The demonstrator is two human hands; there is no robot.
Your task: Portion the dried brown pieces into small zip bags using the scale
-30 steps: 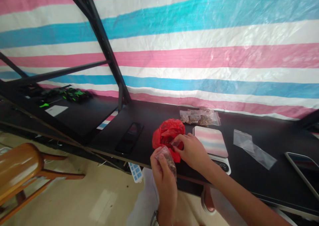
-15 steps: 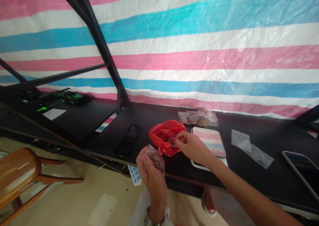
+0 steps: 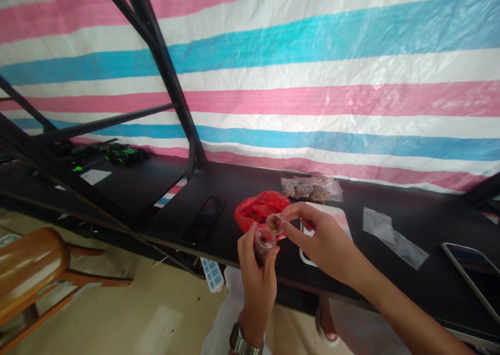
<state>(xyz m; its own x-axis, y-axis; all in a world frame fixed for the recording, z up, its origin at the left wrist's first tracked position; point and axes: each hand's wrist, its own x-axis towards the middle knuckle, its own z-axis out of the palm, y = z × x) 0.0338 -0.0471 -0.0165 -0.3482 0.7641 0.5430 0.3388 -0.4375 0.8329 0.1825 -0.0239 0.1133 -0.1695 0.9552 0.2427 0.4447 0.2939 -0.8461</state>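
Observation:
My left hand (image 3: 255, 271) is closed round a small clear plastic bag (image 3: 264, 244) of brown dried bits, its mouth upward. Pinched in my right hand (image 3: 312, 230) is a small clear round cup (image 3: 274, 223) with brown stuff in it, held at the mouth of that bag. Just behind both hands lies an open red plastic bag (image 3: 250, 209) with dark contents. A white scale-like device with a shiny top (image 3: 344, 220) sits under my right hand, partly hidden by it.
Filled clear zip bags (image 3: 308, 187) lie at the back of the black table (image 3: 242, 176). Flat zip bags (image 3: 394, 235) and a phone (image 3: 474, 277) are at the right, a dark phone (image 3: 205, 219) at the left. A wooden chair (image 3: 31, 271) stands left; a power strip (image 3: 212, 274) hangs below the table edge.
My right hand has lifted the cup out of the red bag toward my left hand. My left hand has moved right and up with the clear bag, its mouth now turned to the cup.

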